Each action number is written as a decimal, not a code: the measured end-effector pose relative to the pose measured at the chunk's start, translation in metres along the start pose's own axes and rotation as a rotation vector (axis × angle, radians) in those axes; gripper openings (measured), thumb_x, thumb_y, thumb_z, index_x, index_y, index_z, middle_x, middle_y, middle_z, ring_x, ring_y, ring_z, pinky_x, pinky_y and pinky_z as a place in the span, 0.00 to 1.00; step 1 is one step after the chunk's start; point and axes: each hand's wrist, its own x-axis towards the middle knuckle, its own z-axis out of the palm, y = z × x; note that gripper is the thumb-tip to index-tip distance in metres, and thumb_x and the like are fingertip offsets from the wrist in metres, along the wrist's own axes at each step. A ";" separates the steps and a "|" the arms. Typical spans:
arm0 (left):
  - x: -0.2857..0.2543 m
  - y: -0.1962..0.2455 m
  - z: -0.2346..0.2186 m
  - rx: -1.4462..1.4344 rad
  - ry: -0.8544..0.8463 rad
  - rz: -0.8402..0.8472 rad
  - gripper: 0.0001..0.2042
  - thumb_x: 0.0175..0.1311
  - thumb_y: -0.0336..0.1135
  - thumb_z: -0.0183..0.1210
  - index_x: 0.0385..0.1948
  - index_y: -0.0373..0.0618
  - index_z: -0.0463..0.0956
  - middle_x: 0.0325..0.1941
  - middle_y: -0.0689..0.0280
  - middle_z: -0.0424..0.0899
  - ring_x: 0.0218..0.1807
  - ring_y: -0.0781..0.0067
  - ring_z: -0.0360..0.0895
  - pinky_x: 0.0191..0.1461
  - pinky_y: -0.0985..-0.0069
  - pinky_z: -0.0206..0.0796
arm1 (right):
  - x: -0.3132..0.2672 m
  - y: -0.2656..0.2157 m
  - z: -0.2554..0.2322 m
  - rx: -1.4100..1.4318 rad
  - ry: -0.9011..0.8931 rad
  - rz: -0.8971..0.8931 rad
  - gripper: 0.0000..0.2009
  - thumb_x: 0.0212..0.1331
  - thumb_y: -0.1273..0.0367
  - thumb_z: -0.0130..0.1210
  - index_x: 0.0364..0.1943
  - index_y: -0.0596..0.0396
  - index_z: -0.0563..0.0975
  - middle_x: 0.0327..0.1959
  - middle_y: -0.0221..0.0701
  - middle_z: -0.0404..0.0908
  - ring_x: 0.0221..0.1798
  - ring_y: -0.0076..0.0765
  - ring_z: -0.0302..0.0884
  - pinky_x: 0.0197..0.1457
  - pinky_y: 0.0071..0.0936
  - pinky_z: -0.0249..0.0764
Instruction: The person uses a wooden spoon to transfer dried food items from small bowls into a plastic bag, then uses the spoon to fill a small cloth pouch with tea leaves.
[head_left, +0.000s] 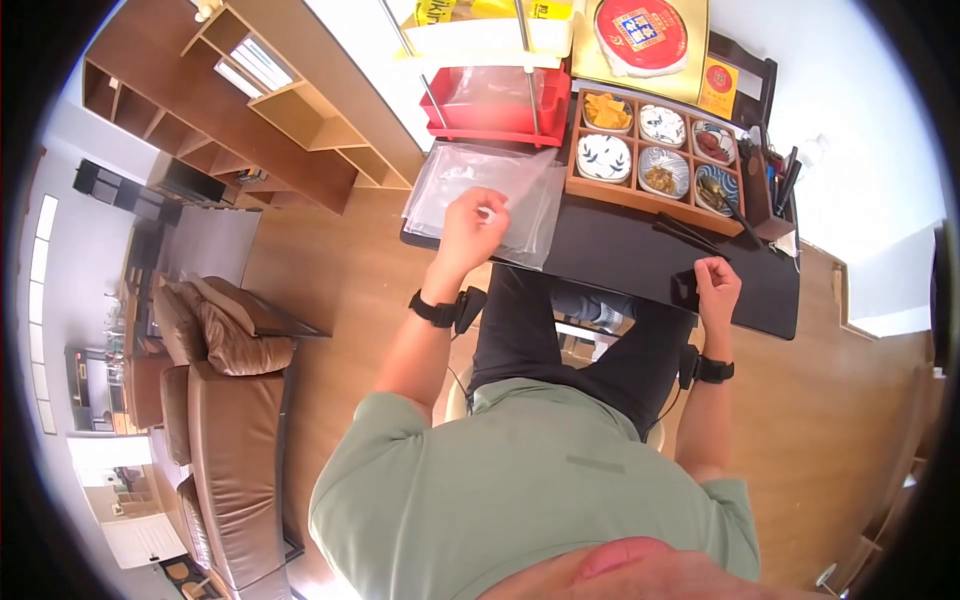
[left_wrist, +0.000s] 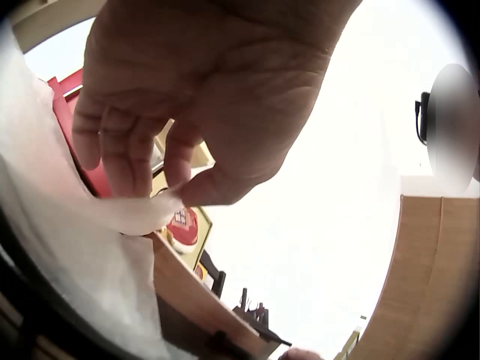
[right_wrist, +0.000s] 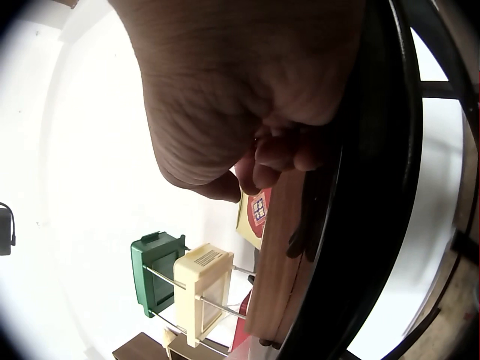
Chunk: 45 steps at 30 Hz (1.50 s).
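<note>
Clear plastic bags (head_left: 440,190) lie stacked at the table's left end. Over them, my left hand (head_left: 474,232) pinches the edge of a bag between thumb and fingertips; the left wrist view shows the film (left_wrist: 135,214) lifted at the fingertips of the left hand (left_wrist: 202,97). My right hand (head_left: 718,290) is at the table's front edge, fingers loosely curled, with nothing visible in it. In the right wrist view, the right hand (right_wrist: 247,97) is beside the dark tabletop (right_wrist: 367,202). Dark chopsticks (head_left: 690,237) lie just beyond it.
A wooden compartment box (head_left: 650,205) with small filled dishes stands behind the chopsticks, and a pen holder (head_left: 768,205) at its right. Behind the bags is a red tray (head_left: 490,132) in a rack. A round red-labelled package (head_left: 640,35) stands at the back.
</note>
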 end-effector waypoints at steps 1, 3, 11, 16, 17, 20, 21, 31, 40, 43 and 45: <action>-0.003 0.010 0.000 -0.004 -0.004 -0.003 0.04 0.53 0.22 0.60 0.31 0.40 0.78 0.40 0.58 0.86 0.45 0.60 0.84 0.51 0.66 0.74 | -0.001 0.000 -0.001 0.045 -0.010 0.013 0.07 0.66 0.71 0.63 0.32 0.59 0.80 0.25 0.16 0.76 0.27 0.08 0.66 0.30 0.11 0.60; -0.013 0.035 0.002 0.073 0.027 0.321 0.04 0.52 0.22 0.59 0.28 0.39 0.75 0.44 0.54 0.84 0.49 0.53 0.82 0.54 0.64 0.73 | -0.002 -0.003 0.001 0.085 -0.025 0.025 0.06 0.66 0.71 0.62 0.32 0.59 0.80 0.25 0.16 0.76 0.27 0.08 0.67 0.30 0.11 0.61; -0.050 0.057 0.090 0.034 -0.292 0.566 0.08 0.50 0.23 0.61 0.30 0.41 0.71 0.51 0.53 0.80 0.53 0.47 0.77 0.55 0.60 0.72 | -0.027 -0.065 0.093 0.412 -0.428 0.419 0.16 0.71 0.64 0.57 0.52 0.64 0.80 0.36 0.32 0.85 0.31 0.21 0.80 0.32 0.19 0.76; -0.059 0.042 0.115 -0.025 -0.480 0.549 0.07 0.54 0.26 0.63 0.32 0.43 0.74 0.48 0.56 0.81 0.53 0.48 0.78 0.54 0.61 0.73 | -0.014 -0.039 0.096 0.179 -0.402 0.393 0.13 0.69 0.65 0.58 0.45 0.64 0.82 0.31 0.29 0.85 0.28 0.19 0.79 0.29 0.18 0.75; -0.059 0.042 0.112 -0.026 -0.477 0.547 0.07 0.54 0.26 0.63 0.32 0.43 0.74 0.48 0.56 0.81 0.53 0.48 0.78 0.54 0.61 0.73 | -0.012 -0.033 0.091 0.132 -0.396 0.376 0.12 0.69 0.66 0.59 0.43 0.63 0.83 0.29 0.28 0.84 0.27 0.18 0.79 0.28 0.18 0.74; -0.049 0.036 0.083 -0.003 -0.333 0.462 0.07 0.58 0.33 0.66 0.32 0.44 0.77 0.44 0.56 0.82 0.48 0.48 0.80 0.51 0.62 0.74 | -0.012 -0.032 0.077 0.062 -0.309 0.328 0.10 0.69 0.66 0.59 0.39 0.61 0.84 0.27 0.27 0.85 0.26 0.16 0.78 0.27 0.16 0.71; -0.037 0.026 0.067 0.099 -0.276 0.418 0.08 0.59 0.35 0.67 0.33 0.43 0.78 0.43 0.55 0.83 0.47 0.49 0.81 0.50 0.62 0.74 | -0.011 -0.035 0.072 0.023 -0.264 0.353 0.10 0.69 0.67 0.58 0.38 0.61 0.84 0.27 0.27 0.85 0.25 0.16 0.78 0.27 0.15 0.70; 0.042 -0.072 0.020 0.089 -0.384 -0.039 0.11 0.66 0.35 0.65 0.41 0.36 0.80 0.32 0.68 0.84 0.32 0.80 0.80 0.36 0.79 0.73 | -0.011 -0.031 0.062 -0.012 -0.258 0.330 0.10 0.68 0.66 0.58 0.37 0.60 0.83 0.28 0.28 0.86 0.25 0.16 0.78 0.27 0.17 0.71; 0.041 -0.043 0.020 -0.475 -0.250 -0.427 0.04 0.70 0.31 0.62 0.35 0.43 0.80 0.29 0.72 0.82 0.27 0.85 0.76 0.31 0.83 0.69 | -0.011 -0.031 0.049 0.293 -0.226 0.421 0.10 0.71 0.67 0.55 0.39 0.62 0.80 0.26 0.28 0.82 0.23 0.17 0.72 0.27 0.19 0.72; 0.040 -0.035 0.017 -0.565 -0.276 -0.490 0.06 0.71 0.32 0.61 0.32 0.43 0.79 0.28 0.72 0.81 0.26 0.83 0.76 0.29 0.82 0.68 | -0.009 -0.033 0.050 0.210 -0.236 0.438 0.10 0.71 0.68 0.56 0.41 0.62 0.80 0.26 0.28 0.82 0.23 0.17 0.73 0.27 0.19 0.72; 0.040 -0.042 0.019 -0.617 -0.255 -0.487 0.06 0.71 0.32 0.61 0.31 0.44 0.78 0.27 0.72 0.80 0.25 0.84 0.75 0.28 0.82 0.67 | -0.007 -0.026 0.046 0.204 -0.233 0.429 0.09 0.69 0.67 0.58 0.41 0.62 0.80 0.26 0.27 0.82 0.23 0.18 0.73 0.27 0.20 0.72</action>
